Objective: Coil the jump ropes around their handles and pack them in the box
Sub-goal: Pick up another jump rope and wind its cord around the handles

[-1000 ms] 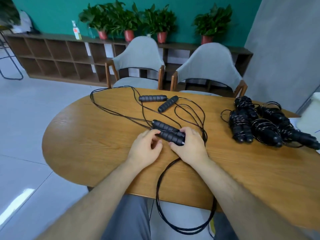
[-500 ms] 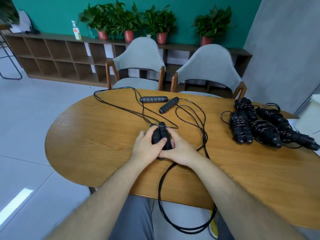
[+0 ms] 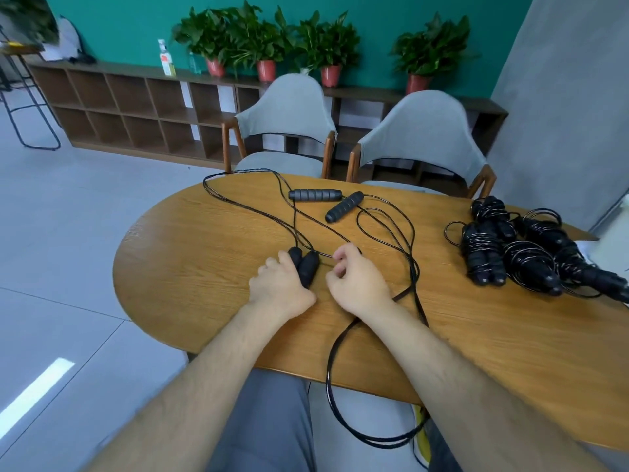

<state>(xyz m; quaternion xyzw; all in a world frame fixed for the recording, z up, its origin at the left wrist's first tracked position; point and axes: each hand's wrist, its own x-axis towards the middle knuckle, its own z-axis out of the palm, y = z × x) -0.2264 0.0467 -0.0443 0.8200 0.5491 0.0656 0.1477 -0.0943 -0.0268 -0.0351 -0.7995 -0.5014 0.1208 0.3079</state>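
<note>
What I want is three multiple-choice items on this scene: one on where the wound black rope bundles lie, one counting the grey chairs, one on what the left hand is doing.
1. Where do the wound black jump-rope bundles lie?
A) on the floor
B) on the right side of the oval wooden table
C) on a chair seat

2. How many grey upholstered chairs stand behind the table?
A) one
B) two
C) four

3. What is the left hand doing?
A) lying flat and empty
B) pointing at the shelf
C) gripping two black cylindrical handles side by side

Key: B, the bundles are heaped on the wood at the right. B, a second chair stands beside the first. C, its fingers wrap the pair, while the right hand pinches the thin black cord.
</note>
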